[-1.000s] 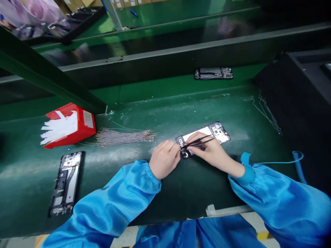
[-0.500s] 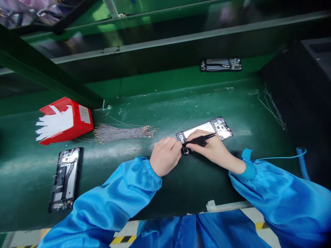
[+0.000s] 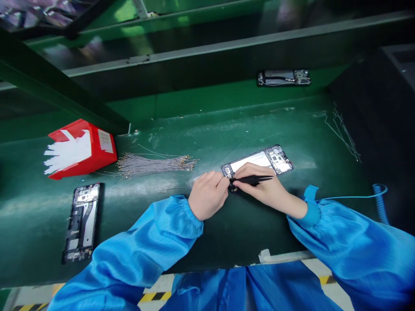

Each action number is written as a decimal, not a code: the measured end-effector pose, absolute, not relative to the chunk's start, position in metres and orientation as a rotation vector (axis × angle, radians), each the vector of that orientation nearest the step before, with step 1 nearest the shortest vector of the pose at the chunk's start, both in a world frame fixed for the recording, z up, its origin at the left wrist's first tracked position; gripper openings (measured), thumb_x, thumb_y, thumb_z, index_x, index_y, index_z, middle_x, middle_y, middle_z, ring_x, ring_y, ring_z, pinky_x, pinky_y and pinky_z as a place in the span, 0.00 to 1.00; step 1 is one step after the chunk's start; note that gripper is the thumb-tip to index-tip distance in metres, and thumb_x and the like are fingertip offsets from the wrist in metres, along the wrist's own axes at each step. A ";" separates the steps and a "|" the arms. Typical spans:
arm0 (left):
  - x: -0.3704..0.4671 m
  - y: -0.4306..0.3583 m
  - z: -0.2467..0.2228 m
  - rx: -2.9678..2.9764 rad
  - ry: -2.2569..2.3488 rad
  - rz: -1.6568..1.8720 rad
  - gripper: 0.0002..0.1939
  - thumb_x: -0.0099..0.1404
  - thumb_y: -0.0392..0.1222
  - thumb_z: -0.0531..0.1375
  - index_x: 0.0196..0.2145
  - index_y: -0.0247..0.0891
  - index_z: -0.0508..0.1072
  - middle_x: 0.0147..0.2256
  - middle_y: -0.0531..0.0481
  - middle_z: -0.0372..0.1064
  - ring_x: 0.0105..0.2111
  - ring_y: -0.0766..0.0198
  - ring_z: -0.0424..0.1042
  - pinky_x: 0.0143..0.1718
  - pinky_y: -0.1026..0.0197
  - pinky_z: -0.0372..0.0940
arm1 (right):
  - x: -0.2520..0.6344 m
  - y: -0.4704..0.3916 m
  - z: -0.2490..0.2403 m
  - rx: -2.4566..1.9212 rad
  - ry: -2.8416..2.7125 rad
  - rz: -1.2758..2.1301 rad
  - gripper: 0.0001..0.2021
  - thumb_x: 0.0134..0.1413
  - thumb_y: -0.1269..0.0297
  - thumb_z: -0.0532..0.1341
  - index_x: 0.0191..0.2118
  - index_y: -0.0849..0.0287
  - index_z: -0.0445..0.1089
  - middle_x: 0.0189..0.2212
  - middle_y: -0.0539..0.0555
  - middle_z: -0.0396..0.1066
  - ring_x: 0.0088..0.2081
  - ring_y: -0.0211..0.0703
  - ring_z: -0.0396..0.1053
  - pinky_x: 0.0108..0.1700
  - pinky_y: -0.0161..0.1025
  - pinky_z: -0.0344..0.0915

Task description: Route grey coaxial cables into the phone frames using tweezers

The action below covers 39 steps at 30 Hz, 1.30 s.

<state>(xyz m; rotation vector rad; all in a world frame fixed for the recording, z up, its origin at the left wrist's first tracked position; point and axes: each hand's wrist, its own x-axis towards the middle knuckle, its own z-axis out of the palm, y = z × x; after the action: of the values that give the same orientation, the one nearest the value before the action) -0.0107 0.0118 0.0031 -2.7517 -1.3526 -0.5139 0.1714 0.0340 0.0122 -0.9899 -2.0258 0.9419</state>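
Observation:
An opened phone [image 3: 281,160] with its circuit board exposed lies slantwise in front of me. My left hand [image 3: 209,194] is closed at its left end, fingertips pinched together. A thin grey cable [image 3: 177,188] pokes out to the left from behind that hand; the pinch itself is hidden. My right hand [image 3: 266,190] reaches over the phone's near edge, closed around black tweezers [image 3: 257,179]. The tweezers' working end meets the phone's lower left part beside my left fingertips. Left of my hands lies a bundle of thin cables [image 3: 155,166] with small gold-coloured ends.
A red box [image 3: 100,151] of white strips stands at left, behind another opened phone [image 3: 82,222]. A third opened phone [image 3: 284,78] lies at the back. Loose cables [image 3: 343,131] lie by a dark box [image 3: 372,103] at right. A blue coiled cord [image 3: 380,205] runs to my wristband.
The tweezers in my right hand have tilted slightly to lie flatter. A thin cable end now shows left of my left hand. Both hands stay at the phone; the view has shifted slightly.

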 end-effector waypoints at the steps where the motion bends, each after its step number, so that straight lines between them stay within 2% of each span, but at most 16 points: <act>1: -0.011 0.012 0.003 -2.756 -1.355 -0.513 0.11 0.63 0.34 0.48 0.23 0.37 0.63 0.23 0.51 0.57 0.26 0.64 0.57 0.28 0.61 0.52 | 0.171 0.033 0.012 -0.961 -2.048 0.919 0.04 0.53 0.66 0.57 0.30 0.58 0.67 0.28 0.52 0.68 0.31 0.38 0.66 0.34 0.38 0.64; 6: -0.010 0.011 0.004 -2.804 -1.379 -0.491 0.11 0.62 0.35 0.48 0.24 0.37 0.64 0.24 0.50 0.59 0.26 0.64 0.58 0.28 0.61 0.54 | 0.167 0.027 0.012 -0.908 -2.176 0.827 0.05 0.55 0.68 0.54 0.31 0.59 0.66 0.29 0.53 0.68 0.31 0.38 0.65 0.33 0.37 0.63; 11: -0.022 0.020 0.015 -2.928 -1.431 -0.413 0.10 0.64 0.38 0.49 0.30 0.36 0.67 0.28 0.50 0.62 0.29 0.64 0.62 0.32 0.63 0.58 | 0.178 0.039 0.015 -1.016 -2.033 0.862 0.02 0.53 0.68 0.57 0.31 0.58 0.66 0.29 0.52 0.68 0.33 0.39 0.66 0.36 0.38 0.64; 15: -0.031 0.026 0.023 -3.092 -1.116 -0.279 0.09 0.65 0.35 0.48 0.36 0.38 0.67 0.32 0.50 0.64 0.32 0.64 0.62 0.33 0.63 0.57 | 0.227 0.059 0.016 -1.405 -1.779 0.423 0.02 0.53 0.66 0.57 0.31 0.57 0.65 0.31 0.52 0.67 0.34 0.41 0.66 0.37 0.40 0.63; 19: -0.024 0.018 0.023 -3.136 -0.779 -0.244 0.10 0.65 0.34 0.48 0.31 0.40 0.66 0.30 0.51 0.61 0.29 0.65 0.59 0.30 0.62 0.54 | 0.264 0.055 0.011 -1.583 -1.833 0.251 0.03 0.52 0.64 0.58 0.29 0.56 0.66 0.28 0.52 0.66 0.30 0.42 0.65 0.33 0.40 0.62; 30: -0.006 0.012 0.024 -3.117 -0.803 -0.206 0.09 0.66 0.36 0.47 0.31 0.37 0.65 0.27 0.51 0.61 0.29 0.64 0.60 0.30 0.62 0.54 | 0.234 0.003 0.014 -1.267 -1.841 0.847 0.03 0.51 0.68 0.59 0.35 0.55 0.66 0.35 0.53 0.68 0.39 0.44 0.67 0.42 0.44 0.64; 39: 0.022 0.007 0.017 -2.951 -1.059 -0.368 0.10 0.64 0.36 0.49 0.27 0.37 0.66 0.25 0.51 0.60 0.27 0.64 0.59 0.28 0.61 0.52 | 0.235 0.000 0.009 -1.242 -1.674 1.156 0.04 0.51 0.67 0.59 0.34 0.58 0.67 0.34 0.54 0.68 0.37 0.43 0.68 0.39 0.43 0.66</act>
<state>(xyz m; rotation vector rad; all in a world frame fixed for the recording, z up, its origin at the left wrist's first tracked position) 0.0221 0.0074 0.0171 -2.9511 -1.0587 -0.3685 0.2354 -0.0002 0.0089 -1.2419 -1.6741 1.1561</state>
